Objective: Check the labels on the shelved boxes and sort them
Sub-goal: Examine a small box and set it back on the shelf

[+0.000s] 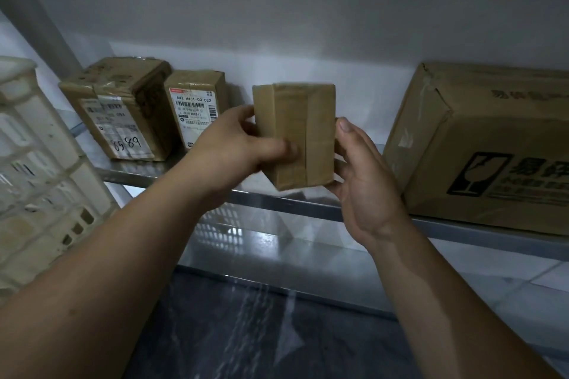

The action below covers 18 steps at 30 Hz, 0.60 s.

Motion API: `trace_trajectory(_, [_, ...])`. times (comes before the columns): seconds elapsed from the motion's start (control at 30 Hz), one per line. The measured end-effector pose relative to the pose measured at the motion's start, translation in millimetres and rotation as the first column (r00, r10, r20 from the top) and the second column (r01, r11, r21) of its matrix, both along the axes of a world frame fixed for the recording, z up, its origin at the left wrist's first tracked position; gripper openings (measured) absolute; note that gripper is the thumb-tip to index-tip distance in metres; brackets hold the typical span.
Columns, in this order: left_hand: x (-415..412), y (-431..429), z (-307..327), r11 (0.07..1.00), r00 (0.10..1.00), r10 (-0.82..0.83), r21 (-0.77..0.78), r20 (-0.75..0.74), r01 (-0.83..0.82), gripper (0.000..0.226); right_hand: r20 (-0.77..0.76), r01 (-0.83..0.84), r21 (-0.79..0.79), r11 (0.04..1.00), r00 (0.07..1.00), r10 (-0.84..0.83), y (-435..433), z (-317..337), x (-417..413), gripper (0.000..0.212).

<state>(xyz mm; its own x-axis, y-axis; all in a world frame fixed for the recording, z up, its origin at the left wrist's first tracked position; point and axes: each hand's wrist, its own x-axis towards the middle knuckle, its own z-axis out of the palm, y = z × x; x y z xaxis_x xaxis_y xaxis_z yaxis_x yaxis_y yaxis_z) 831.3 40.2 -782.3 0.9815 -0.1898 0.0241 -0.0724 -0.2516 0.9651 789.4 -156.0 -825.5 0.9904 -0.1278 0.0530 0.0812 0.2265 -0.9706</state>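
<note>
Both hands clamp one small box (303, 132) between them, one on each side.

Left hand (243, 148): thumb lies flat across the near face, low on its left half. The fingers wrap round the left edge and we can't see their tips. Wrist is straight, and the bare forearm runs in from the lower left.

Right hand (363, 175): palm faces the box's right side, thumb upright just beside the right edge. The fingers curl under and behind the lower right corner. Its bare forearm comes in from the lower right.

We hold the small box upright, with a slight tilt. The near face is plain cardboard with a wide vertical band of tape.

Relative to the small box:
- The metal shelf (308, 205) front rail passes just below and behind its bottom edge. We can't tell whether the box touches it.
- Left and further back, two taped boxes sit side by side on the shelf. The nearer has a white printed label (197, 115).
- The outer one (123, 111) has "8589" handwritten on its label.
- Far left and closer to us is a white slotted plastic crate (40, 169).
- Right of it, a large carton (492, 148) sits on the shelf with a broken-glass symbol on its side.
- Behind it is a plain grey wall (308, 9).
- Below it is a lower shiny shelf (277, 258).
</note>
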Motion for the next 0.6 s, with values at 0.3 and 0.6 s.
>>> trace_trajectory(0.3, [-2.3, 6.0, -14.6, 0.942, 0.87, -0.096, 0.326, 0.484, -0.078, 0.099, -0.02, -0.041, 0.009, 0.999, 0.999, 0.041, 2.4, 2.4, -3.0, 0.058])
trace_trajectory(0.6, [-3.6, 4.7, -12.4, 0.887, 0.842, -0.157, 0.448, 0.516, -0.109, 0.11, -0.044, -0.066, 0.015, 0.998, 0.997, 0.067, 0.7, 2.2, -3.5, 0.071])
